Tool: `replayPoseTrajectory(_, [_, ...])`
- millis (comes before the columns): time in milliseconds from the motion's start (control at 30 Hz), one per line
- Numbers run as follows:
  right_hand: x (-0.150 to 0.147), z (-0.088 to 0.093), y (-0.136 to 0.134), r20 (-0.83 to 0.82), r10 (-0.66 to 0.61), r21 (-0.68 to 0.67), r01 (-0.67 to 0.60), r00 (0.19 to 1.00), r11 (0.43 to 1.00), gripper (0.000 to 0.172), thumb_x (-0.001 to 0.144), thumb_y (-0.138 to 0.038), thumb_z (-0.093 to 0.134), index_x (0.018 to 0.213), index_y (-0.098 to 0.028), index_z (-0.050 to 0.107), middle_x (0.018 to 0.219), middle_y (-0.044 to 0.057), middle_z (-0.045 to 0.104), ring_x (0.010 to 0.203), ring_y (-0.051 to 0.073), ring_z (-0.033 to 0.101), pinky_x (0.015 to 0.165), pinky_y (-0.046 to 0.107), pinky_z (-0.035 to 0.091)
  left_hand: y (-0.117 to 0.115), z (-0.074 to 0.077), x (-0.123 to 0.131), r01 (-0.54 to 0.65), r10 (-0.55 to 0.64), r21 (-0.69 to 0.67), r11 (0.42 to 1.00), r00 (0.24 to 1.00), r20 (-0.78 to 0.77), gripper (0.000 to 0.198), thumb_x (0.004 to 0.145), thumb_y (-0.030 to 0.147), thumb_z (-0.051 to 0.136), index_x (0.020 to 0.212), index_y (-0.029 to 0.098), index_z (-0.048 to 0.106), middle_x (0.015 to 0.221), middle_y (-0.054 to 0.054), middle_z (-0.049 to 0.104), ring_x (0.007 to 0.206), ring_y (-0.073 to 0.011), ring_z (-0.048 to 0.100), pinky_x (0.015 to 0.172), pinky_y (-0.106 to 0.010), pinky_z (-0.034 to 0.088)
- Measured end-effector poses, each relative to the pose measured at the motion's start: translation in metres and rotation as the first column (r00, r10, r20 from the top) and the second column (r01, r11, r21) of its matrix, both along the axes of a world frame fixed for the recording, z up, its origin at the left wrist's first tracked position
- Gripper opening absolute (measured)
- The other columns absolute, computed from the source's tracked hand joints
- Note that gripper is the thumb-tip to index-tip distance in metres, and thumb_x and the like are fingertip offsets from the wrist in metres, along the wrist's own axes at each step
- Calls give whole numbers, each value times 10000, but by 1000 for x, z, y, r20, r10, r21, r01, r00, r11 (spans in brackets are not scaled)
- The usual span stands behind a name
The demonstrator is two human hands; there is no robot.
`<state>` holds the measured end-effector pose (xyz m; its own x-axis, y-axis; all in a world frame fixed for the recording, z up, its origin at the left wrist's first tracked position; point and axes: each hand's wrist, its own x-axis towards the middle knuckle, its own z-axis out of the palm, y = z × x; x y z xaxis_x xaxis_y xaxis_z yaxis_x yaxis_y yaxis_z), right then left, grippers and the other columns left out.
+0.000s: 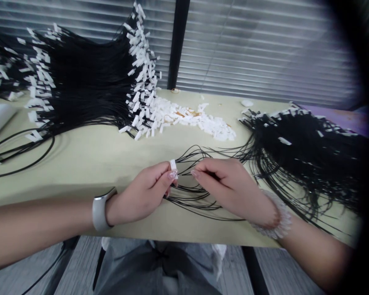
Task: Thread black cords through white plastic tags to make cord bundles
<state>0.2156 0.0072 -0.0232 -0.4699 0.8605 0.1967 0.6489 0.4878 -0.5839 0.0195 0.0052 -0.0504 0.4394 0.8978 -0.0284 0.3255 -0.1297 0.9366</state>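
At the middle of the table, my left hand (143, 190) is closed, with a small white connector housing (173, 164) pinched between thumb and forefinger. Several thin black wires (199, 205) run out from under its curled fingers to the right. My right hand (230, 184) faces it from the right, thumb and forefinger pinched together on a thin black wire that points at the connector. The wire's tip is too small to make out. A gap of a few centimetres lies between the two sets of fingertips.
Loose white connector housings (219, 128) lie heaped behind my hands. A tall stack of black cables (89, 78) with white ends stands back left. Another heap of black wires (307, 151) lies to the right. Blinds (258, 49) hang behind the table (89, 151).
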Motion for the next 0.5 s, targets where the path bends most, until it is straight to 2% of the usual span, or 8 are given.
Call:
replayPoseTrajectory(167, [0, 1, 0, -14, 24, -44, -24, 1000, 999, 235, 872, -252, 433, 673, -168, 525, 539, -43, 428, 510, 63, 360, 505, 199, 291, -1, 2, 1, 2, -1, 31, 1000, 999, -45, 291, 894, 368, 330, 746, 171, 483, 617, 13, 478, 542, -98, 433, 464, -181, 362])
replayPoseTrajectory(367, [-6, -7, -3, -1, 96, 36, -96, 995, 995, 167, 870, -212, 439, 737, -170, 530, 605, -44, 497, 567, 55, 417, 562, 191, 297, 2, -2, 0, 35, -30, 63, 997, 997, -76, 277, 891, 350, 331, 749, 167, 483, 609, 14, 478, 534, -101, 426, 462, -187, 358])
replayPoseTrajectory(500, [-12, -12, -6, 37, 127, 47, -129, 991, 991, 182, 883, -212, 413, 744, -168, 523, 641, -32, 523, 600, 64, 441, 575, 202, 303, 3, -2, 0, 52, -48, 52, 997, 996, -75, 293, 890, 363, 335, 719, 166, 468, 602, 15, 465, 520, -95, 417, 446, -177, 360])
